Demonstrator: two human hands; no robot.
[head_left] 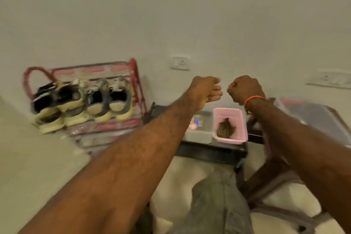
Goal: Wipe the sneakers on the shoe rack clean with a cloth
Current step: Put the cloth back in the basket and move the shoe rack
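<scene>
Sneakers (81, 100) wait on the pink rack (135, 74) against the wall, well to the left of both outstretched arms, as a person stands with nothing yet in hand. The left hand (206, 90) is held out with fingers straight and loose, gripping nothing; the right hand (245, 88), an orange band (253, 99) at its wrist, is curled into an empty fist just beside it, the two close but apart. Both hover above a pink basket (244, 125) on a low dark table (209, 150), where a striped cloth (226, 128) lies bunched. That cloth sits directly below and slightly nearer the right hand, so a downward reach from either hand would likely meet it first. The four shoes stand in a row running left to right along the rack, heels facing the camera, and the left arm lies on their side, making it the likelier one to reach them. Motion blur softens the rack, so dirt on the shoes cannot be made out.
</scene>
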